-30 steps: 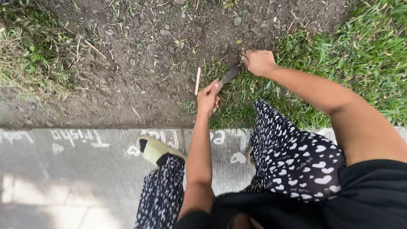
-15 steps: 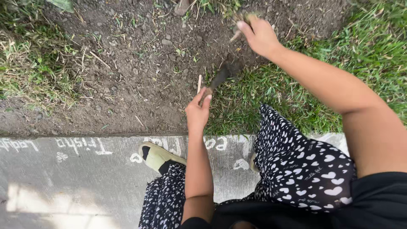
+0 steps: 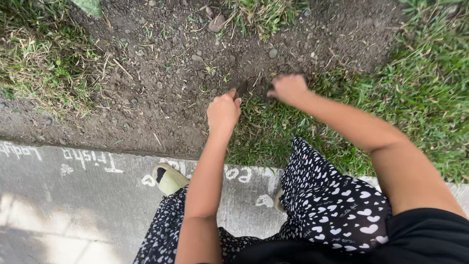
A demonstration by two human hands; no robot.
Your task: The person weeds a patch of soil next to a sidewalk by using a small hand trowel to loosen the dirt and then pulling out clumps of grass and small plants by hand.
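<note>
Crouching by grass [image 3: 391,98], left hand [image 3: 223,111] fisted, grip contents unclear; right hand [image 3: 288,89] grips dark tool [image 3: 246,89].

Left hand [image 3: 223,111] fisted, right hand [image 3: 288,89] curled, both at soil [image 3: 161,73] edge beside grass [image 3: 420,88].

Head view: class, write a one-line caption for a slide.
Left hand and right hand closed at the soil's edge beside grass, above a chalked kerb.

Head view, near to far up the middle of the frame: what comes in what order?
Heart-print skirt → concrete curb with chalk marks → left hand at the grass edge, right hand beside it → bare soil → grass tuft.
</note>
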